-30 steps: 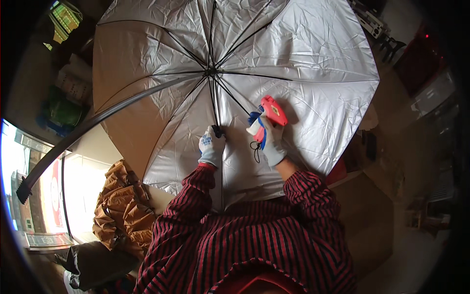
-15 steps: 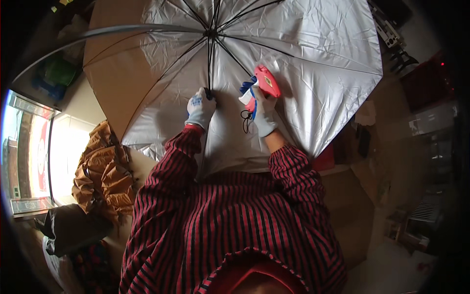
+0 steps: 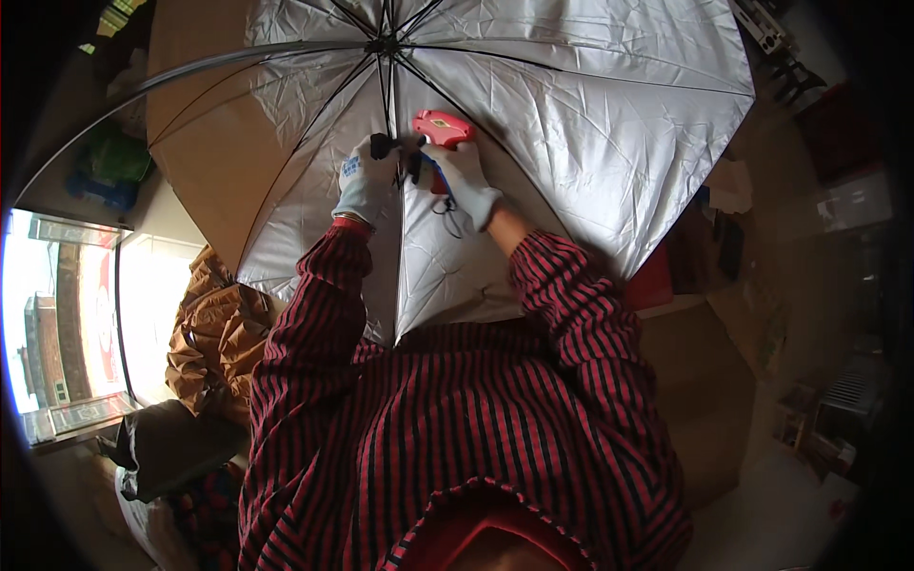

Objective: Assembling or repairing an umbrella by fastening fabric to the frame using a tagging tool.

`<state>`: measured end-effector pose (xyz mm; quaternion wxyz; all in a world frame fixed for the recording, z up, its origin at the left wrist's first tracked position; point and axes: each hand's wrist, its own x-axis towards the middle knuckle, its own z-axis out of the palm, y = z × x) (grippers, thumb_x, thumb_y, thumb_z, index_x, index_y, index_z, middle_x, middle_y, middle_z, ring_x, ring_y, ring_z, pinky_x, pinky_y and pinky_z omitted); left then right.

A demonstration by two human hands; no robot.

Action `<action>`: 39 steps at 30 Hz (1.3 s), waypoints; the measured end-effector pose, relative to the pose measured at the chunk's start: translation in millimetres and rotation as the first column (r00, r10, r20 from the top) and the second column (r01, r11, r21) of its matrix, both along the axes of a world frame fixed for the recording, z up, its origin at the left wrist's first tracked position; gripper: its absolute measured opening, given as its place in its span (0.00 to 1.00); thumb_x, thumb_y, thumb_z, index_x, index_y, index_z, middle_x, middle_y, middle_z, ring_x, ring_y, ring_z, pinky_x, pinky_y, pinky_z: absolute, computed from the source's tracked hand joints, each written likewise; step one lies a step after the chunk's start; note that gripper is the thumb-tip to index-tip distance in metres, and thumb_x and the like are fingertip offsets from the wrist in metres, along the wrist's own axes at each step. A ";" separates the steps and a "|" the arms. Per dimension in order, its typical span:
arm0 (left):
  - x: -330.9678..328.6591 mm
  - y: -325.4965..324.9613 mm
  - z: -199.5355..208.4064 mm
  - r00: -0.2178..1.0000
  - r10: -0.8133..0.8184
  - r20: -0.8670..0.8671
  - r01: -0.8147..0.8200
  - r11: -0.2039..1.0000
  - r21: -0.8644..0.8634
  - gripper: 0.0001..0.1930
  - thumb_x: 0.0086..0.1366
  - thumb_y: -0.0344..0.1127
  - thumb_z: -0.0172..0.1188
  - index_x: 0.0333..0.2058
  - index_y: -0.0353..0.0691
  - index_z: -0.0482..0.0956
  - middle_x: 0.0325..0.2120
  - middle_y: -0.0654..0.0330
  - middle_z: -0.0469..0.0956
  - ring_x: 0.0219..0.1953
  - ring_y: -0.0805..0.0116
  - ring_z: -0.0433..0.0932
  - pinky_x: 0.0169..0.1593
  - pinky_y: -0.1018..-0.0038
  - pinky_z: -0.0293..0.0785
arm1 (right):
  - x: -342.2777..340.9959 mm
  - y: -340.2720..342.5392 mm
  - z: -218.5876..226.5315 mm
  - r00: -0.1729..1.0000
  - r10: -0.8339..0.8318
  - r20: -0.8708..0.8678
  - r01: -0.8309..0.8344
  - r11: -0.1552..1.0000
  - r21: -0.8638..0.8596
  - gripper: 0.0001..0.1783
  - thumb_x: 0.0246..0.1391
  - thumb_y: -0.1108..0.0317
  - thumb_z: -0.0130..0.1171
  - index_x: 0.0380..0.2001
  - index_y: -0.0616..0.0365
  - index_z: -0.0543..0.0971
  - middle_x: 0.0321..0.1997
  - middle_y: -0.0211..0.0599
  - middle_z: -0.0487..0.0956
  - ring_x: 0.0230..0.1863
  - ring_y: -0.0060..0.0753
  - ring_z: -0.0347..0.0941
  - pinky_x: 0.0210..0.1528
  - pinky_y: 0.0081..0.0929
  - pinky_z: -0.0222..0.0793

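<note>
Before me spreads an open umbrella (image 3: 581,124), its silver underside up, with dark ribs (image 3: 329,90) running out from a black hub (image 3: 384,46). My left hand (image 3: 362,183), in a white glove with dark fingertips, is closed at the near rib and the cloth beside it. My right hand (image 3: 464,176), gloved likewise, grips a red tagging gun (image 3: 444,127) with a dark cord loop hanging below. The gun's front end is close to my left fingertips, by the rib. Exactly what the left fingers pinch is hidden.
The umbrella's long shaft (image 3: 205,63) curves away to the left. Crumpled brown cloth (image 3: 219,328) and a dark bag (image 3: 181,447) lie at the left, by a bright doorway (image 3: 157,305). Brown cardboard (image 3: 700,400) is at the right.
My right hand has brought the tagging gun leftward, up to my left hand at the rib. The umbrella and my left hand have shifted slightly left and up in the view.
</note>
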<state>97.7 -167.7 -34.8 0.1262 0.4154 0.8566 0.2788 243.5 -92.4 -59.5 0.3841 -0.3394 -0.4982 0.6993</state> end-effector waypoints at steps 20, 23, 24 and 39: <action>-7.5 23.1 3.7 0.997 0.058 -0.054 -0.055 0.996 0.066 0.16 0.53 0.46 0.63 0.37 0.43 0.84 0.27 0.51 0.83 0.32 0.56 0.83 0.37 0.64 0.76 | -20.4 2.0 9.6 0.999 0.048 0.011 -0.048 0.998 -0.049 0.07 0.47 0.68 0.55 0.28 0.59 0.77 0.15 0.27 0.72 0.12 0.21 0.66 0.14 0.24 0.61; -8.5 23.2 2.0 0.997 0.066 -0.048 -0.062 0.995 0.077 0.16 0.53 0.46 0.63 0.37 0.43 0.84 0.28 0.51 0.83 0.32 0.56 0.83 0.37 0.64 0.76 | -19.5 -2.5 7.1 0.998 0.034 0.045 -0.034 0.999 0.016 0.08 0.49 0.68 0.56 0.30 0.61 0.78 0.18 0.24 0.72 0.17 0.16 0.65 0.19 0.22 0.61; -8.8 23.1 1.4 0.997 0.070 -0.024 -0.069 0.995 0.070 0.15 0.53 0.46 0.63 0.37 0.44 0.84 0.28 0.52 0.83 0.33 0.54 0.82 0.38 0.64 0.76 | -19.4 -3.6 6.3 0.998 0.027 0.061 -0.030 0.998 0.048 0.09 0.49 0.67 0.57 0.31 0.62 0.78 0.20 0.22 0.72 0.20 0.13 0.65 0.22 0.21 0.61; -0.9 21.1 8.5 0.998 0.066 -0.003 -0.066 0.993 0.099 0.13 0.55 0.43 0.62 0.36 0.45 0.85 0.28 0.53 0.83 0.33 0.55 0.83 0.38 0.66 0.76 | -16.0 -2.2 6.0 0.993 0.083 0.082 -0.083 0.997 -0.009 0.08 0.48 0.68 0.56 0.31 0.61 0.78 0.19 0.26 0.74 0.19 0.18 0.70 0.21 0.23 0.66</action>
